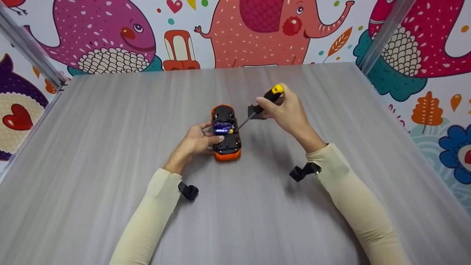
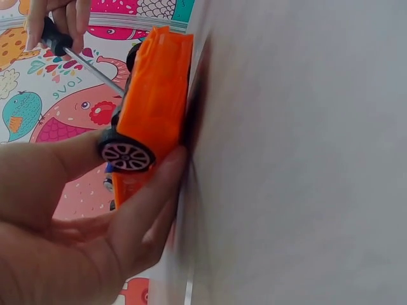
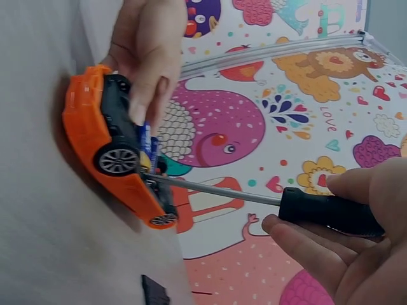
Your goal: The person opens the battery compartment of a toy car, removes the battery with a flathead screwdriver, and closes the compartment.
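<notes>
Pinching an orange toy car (image 1: 229,143) by its left side, the left hand (image 1: 197,140) has its thumb pressed on the black underside and its fingers curled below that edge, opened only as far as the car's body. I see the right hand (image 1: 290,115) to the right of the car, fingers wrapped closely round the black-and-yellow handle of a screwdriver (image 3: 267,199). Its shaft slants down to the right edge of the car's battery bay; from here I cannot tell if the tip touches a battery. The car is underside up between the 2 hands, and I make out 2 blue batteries (image 1: 222,131) in its bay. Just right of the car, a flat black piece (image 1: 251,111) is partly hidden by the right hand. Around the car spreads the grey table (image 1: 110,165); beyond it stands a wall (image 1: 257,44) printed with a coral elephant.
</notes>
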### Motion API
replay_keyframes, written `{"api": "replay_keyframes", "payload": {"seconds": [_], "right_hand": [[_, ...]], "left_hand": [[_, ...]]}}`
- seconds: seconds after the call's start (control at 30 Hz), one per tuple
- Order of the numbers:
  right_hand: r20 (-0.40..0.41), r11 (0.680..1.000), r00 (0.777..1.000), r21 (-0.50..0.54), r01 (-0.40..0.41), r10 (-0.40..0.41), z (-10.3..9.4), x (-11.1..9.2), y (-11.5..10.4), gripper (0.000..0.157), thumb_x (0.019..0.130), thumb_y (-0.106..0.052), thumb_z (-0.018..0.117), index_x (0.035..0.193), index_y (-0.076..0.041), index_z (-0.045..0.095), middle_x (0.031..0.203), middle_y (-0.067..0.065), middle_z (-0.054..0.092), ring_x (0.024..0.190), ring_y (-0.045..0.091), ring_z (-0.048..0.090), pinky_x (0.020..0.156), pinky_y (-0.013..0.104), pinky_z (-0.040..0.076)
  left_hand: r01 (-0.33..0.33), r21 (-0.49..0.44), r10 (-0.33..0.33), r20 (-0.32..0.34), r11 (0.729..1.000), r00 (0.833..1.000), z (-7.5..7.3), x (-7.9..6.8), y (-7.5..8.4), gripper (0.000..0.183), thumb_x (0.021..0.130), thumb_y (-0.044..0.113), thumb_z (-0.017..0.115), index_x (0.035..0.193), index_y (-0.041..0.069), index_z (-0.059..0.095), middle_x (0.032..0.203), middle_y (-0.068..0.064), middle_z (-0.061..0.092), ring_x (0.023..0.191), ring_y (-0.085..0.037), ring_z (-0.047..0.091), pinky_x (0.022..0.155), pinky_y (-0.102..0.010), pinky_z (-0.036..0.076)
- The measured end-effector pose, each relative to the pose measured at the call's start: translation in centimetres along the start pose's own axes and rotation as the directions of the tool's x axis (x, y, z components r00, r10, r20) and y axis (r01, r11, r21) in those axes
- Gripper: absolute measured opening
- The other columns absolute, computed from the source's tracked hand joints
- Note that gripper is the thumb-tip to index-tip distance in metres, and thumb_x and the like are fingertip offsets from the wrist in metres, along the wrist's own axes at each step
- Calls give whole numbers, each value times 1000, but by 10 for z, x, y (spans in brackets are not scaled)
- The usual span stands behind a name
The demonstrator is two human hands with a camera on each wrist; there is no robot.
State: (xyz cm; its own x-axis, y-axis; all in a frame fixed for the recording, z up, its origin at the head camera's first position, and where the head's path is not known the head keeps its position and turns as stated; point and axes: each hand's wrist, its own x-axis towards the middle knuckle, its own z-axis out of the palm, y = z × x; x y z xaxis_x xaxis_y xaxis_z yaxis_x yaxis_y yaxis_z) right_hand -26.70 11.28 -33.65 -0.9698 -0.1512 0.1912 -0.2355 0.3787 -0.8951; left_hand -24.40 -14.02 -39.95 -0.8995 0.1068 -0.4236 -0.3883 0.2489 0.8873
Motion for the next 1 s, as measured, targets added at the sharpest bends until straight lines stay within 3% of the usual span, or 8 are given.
{"api": "replay_keyframes", "payload": {"seconds": [0.4,1.0], "right_hand": [[-97,996,995,89,26,-17,-29,1,-5,36,92,-32,73,110,-8,53,103,14,71,81,16,75,72,26,62],[-90,996,995,80,37,-30,-30,2,-6,36,90,-32,75,108,-9,55,98,10,68,81,15,75,70,26,62]], "left_hand": [[-27,16,27,9,1000,1000,1,2,-1,77,95,9,67,159,8,25,135,-22,57,104,-25,70,87,-39,61],[-11,15,11,-1,1000,1000,-1,0,-1,77,95,9,67,159,10,25,136,-20,57,106,-26,69,90,-40,60]]}}
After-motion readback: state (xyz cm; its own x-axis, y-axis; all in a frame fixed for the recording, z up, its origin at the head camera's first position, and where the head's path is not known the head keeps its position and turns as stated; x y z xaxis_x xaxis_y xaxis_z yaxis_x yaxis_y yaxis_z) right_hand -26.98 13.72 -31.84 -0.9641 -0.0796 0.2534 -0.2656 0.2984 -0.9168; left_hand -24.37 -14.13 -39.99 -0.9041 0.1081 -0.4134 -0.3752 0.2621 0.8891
